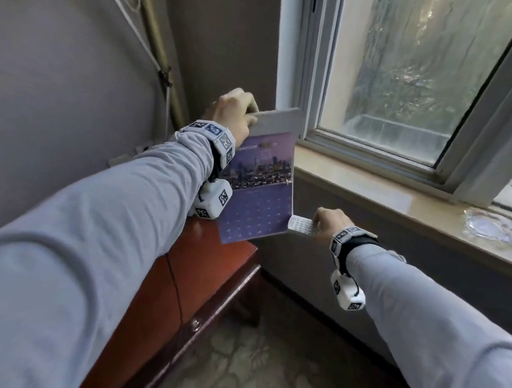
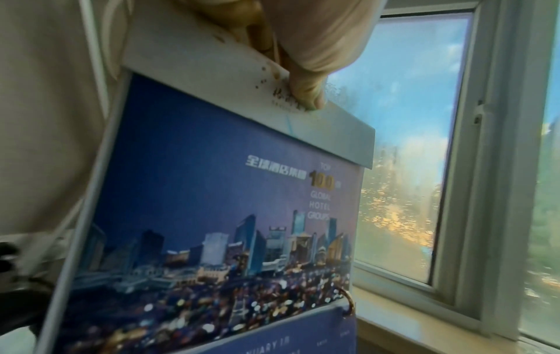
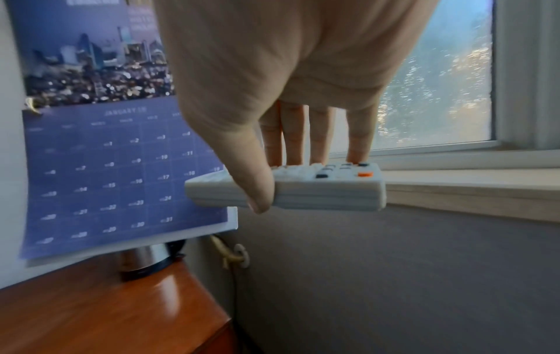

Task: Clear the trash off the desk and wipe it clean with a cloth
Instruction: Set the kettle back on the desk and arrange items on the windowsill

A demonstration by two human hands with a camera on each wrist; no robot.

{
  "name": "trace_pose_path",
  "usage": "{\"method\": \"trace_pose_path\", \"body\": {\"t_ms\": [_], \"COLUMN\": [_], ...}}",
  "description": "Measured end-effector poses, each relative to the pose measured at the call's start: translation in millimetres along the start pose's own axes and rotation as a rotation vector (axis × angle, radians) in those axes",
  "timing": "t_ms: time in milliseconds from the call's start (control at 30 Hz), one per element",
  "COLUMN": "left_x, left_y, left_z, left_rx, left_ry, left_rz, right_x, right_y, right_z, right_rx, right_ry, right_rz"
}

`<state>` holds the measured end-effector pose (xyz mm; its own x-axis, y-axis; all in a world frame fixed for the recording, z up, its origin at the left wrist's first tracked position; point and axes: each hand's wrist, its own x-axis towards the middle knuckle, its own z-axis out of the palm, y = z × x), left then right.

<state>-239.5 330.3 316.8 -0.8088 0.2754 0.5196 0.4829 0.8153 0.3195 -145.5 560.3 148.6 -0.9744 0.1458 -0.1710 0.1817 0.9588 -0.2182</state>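
Note:
My left hand (image 1: pixel 240 112) pinches the white top edge of a purple desk calendar (image 1: pixel 260 188) with a city skyline picture and holds it up above the far corner of the red-brown wooden desk (image 1: pixel 211 270). In the left wrist view my fingers (image 2: pixel 303 79) clamp the calendar (image 2: pixel 212 215) at its top flap. My right hand (image 1: pixel 328 223) grips a white remote control (image 1: pixel 301 225) from above, in the air between the desk and the windowsill. In the right wrist view my thumb and fingertips (image 3: pixel 260 191) hold the remote (image 3: pixel 318 189) by its long sides.
A beige windowsill (image 1: pixel 388 190) runs to the right under the window (image 1: pixel 414 68), with crumpled clear plastic (image 1: pixel 490 226) on its far right end. A metal cylinder (image 3: pixel 145 256) stands on the desk behind the calendar. A cord hangs down the grey wall. Patterned carpet lies below.

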Motion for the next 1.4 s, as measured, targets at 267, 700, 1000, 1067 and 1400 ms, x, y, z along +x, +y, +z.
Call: {"method": "trace_pose_path", "body": {"t_ms": [267,700,1000,1067,1400], "left_x": [-81,-166,-157,-145,-73], "left_y": [-111,-332,-429,-448,-523], "left_z": [-87,-161,-149,-139,-66], "left_rx": [0.151,0.328,0.323,0.319,0.291], "left_ry": [-0.011,-0.039,-0.015,-0.021,-0.081], "left_rz": [-0.217,-0.451,-0.509,-0.527,-0.586], "right_x": [7,29,71,93,212], "right_y": [-146,-379,-451,-461,-498], "right_z": [28,99,135,143,180], "right_rx": [-0.052,-0.12,-0.156,-0.172,-0.1], "right_ry": [-0.048,-0.116,-0.17,-0.178,-0.201], "right_rz": [-0.248,-0.486,-0.483,-0.477,-0.339]}}
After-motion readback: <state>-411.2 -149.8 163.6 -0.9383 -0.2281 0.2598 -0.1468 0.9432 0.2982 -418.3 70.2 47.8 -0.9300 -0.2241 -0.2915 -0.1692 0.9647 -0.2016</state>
